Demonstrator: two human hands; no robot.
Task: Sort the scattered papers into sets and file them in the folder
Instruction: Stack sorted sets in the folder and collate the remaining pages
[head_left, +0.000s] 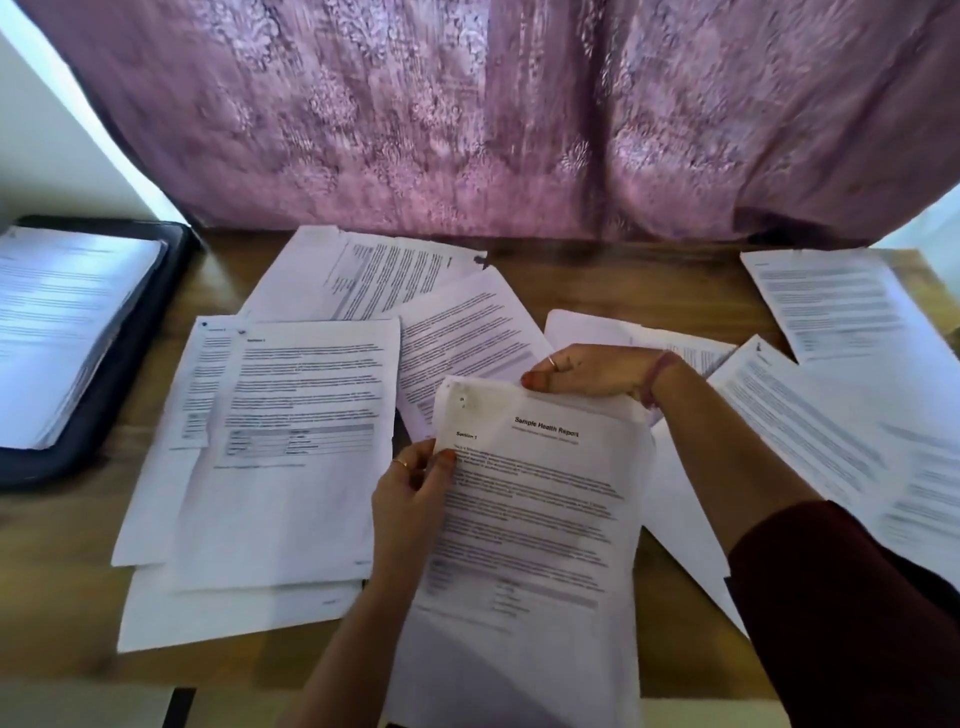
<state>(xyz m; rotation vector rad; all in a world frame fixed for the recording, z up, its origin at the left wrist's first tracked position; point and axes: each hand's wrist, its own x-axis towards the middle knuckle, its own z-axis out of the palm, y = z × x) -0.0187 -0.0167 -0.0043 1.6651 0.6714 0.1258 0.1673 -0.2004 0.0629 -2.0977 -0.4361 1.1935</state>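
Note:
A printed set headed "Sample Health Report" (530, 519) is lifted over the wooden table (62, 571) in front of me. My left hand (410, 499) pinches its left edge near the top. My right hand (587, 371) grips its top edge from behind. Loose printed papers lie scattered around: a stack at the left (291, 447), sheets behind (374, 280), and more at the right (831, 306). The dark folder (130, 353) lies open at the far left with a stack of filed pages (57, 322) in it.
A purple patterned curtain (493, 114) hangs along the table's far edge. More sheets (841, 447) spread under my right forearm toward the right edge. A white wall (47, 156) shows at the upper left.

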